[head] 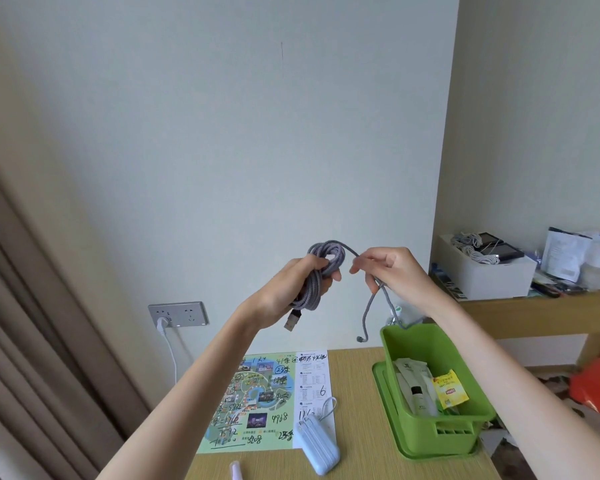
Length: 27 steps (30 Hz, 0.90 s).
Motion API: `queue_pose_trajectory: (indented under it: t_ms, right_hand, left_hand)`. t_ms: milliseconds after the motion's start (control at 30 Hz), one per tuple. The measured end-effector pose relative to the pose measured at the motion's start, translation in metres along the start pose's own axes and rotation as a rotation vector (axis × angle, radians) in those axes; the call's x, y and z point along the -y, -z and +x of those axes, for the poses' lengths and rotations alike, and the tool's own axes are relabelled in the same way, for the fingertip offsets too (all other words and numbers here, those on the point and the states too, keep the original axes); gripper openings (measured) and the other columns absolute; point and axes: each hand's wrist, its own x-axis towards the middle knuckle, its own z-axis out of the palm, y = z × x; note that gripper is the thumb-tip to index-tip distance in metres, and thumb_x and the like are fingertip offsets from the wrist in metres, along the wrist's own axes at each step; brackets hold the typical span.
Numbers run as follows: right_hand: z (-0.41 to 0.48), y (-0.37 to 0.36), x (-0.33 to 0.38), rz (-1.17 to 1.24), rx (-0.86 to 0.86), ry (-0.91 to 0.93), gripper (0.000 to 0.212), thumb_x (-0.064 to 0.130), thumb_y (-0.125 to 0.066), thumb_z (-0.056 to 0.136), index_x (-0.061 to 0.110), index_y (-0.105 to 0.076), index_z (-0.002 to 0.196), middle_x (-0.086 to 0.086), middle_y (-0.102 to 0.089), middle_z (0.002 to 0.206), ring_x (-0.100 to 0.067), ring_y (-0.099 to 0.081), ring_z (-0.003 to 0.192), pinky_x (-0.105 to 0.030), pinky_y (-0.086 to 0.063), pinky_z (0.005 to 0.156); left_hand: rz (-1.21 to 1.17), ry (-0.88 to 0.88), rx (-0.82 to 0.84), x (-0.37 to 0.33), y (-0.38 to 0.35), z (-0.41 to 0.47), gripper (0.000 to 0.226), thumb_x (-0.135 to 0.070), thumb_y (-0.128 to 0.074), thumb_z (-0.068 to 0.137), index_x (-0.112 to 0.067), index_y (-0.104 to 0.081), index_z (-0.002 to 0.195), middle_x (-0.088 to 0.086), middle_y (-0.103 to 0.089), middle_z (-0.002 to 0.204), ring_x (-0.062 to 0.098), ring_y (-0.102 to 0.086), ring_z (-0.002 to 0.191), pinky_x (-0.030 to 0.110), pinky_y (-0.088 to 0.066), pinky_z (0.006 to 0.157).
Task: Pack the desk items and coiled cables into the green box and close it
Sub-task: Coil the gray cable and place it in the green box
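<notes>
While my left hand (293, 285) closes its fingers around a coil of grey braided cable (321, 270), held up in front of the pale wall, my right hand (390, 271) pinches the loose end of the same cable between thumb and fingers just beside the coil. A USB plug (290, 322) hangs below my left palm, and the free tail drops from my right hand, its small connector (360, 339) dangling above the desk near the green box (430, 434). The box stands open on the right side of the wooden desk (357, 393), seated on a matching green lid or tray; which one I cannot tell. Inside lie a yellow tea packet (450, 389), a white tube and some pale sachets. Left of the box, a pale blue power bank (321, 445) with a looped strap rests partly on a printed map (257, 400) marked with handwritten numbers. A white plug sits in the wall socket (178, 314) behind the desk.
</notes>
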Motion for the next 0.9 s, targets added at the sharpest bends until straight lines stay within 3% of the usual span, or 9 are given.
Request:
queue_pose_trajectory:
  t_ms: [167,367,467,600,800,900]
  right_hand:
    - [-0.004,-0.004,-0.003,-0.009,0.009,-0.029,0.030,0.027,-0.054,0.098,0.011,-0.071,0.080,-0.005,-0.057,0.053,-0.011,-0.037,0.051,-0.013,-0.035,0.052]
    - [-0.001,-0.010,-0.001,-0.149,0.004,-0.005,0.034,0.024,-0.046,0.102,0.008,-0.061,0.076,-0.001,-0.055,0.052,-0.019,-0.054,0.058,-0.037,-0.045,0.069]
    - [-0.001,-0.007,-0.002,-0.182,-0.071,-0.007,0.034,0.021,-0.041,0.103,0.005,-0.056,0.078,0.002,-0.045,0.046,-0.019,-0.066,0.057,-0.038,-0.048,0.068]
    - [-0.002,-0.003,0.000,-0.200,-0.203,0.020,0.033,0.022,-0.042,0.103,0.008,-0.055,0.076,0.002,-0.033,0.044,-0.013,-0.036,0.037,-0.027,-0.031,0.046]
    - [-0.005,0.006,0.013,-0.067,-0.037,-0.037,0.036,0.017,-0.042,0.103,0.005,-0.054,0.071,0.011,-0.027,0.042,-0.005,-0.022,0.037,-0.012,-0.022,0.040]
    - [-0.008,0.008,0.018,-0.028,0.018,-0.047,0.036,0.016,-0.041,0.104,0.003,-0.051,0.072,0.011,-0.026,0.043,-0.004,-0.020,0.037,-0.011,-0.020,0.039]
  left_hand:
    - [0.019,-0.070,-0.280,-0.002,-0.001,0.004,0.035,-0.039,-0.040,0.087,-0.023,-0.069,0.076,-0.008,-0.047,0.064,0.010,-0.039,0.054,0.024,-0.033,0.052]
    - [0.026,-0.094,-0.505,0.003,-0.012,0.015,0.035,-0.034,-0.040,0.097,-0.019,-0.071,0.091,-0.007,-0.048,0.075,0.002,-0.042,0.053,0.019,-0.035,0.053]
    - [-0.001,-0.092,-0.521,0.001,-0.019,0.023,0.035,-0.031,-0.039,0.099,-0.015,-0.071,0.098,-0.004,-0.044,0.073,0.004,-0.039,0.051,0.021,-0.033,0.053]
    - [-0.039,-0.090,-0.494,-0.011,-0.031,0.031,0.036,-0.032,-0.038,0.099,-0.021,-0.072,0.103,-0.004,-0.045,0.076,0.005,-0.042,0.058,0.019,-0.036,0.058]
    - [-0.123,-0.105,-0.399,-0.024,-0.048,0.042,0.039,-0.033,-0.037,0.099,-0.021,-0.074,0.106,0.000,-0.051,0.087,0.012,-0.046,0.077,0.025,-0.038,0.068]
    - [-0.144,-0.111,-0.363,-0.025,-0.053,0.044,0.040,-0.032,-0.037,0.098,-0.018,-0.074,0.103,0.005,-0.058,0.082,0.009,-0.052,0.070,0.024,-0.040,0.066]
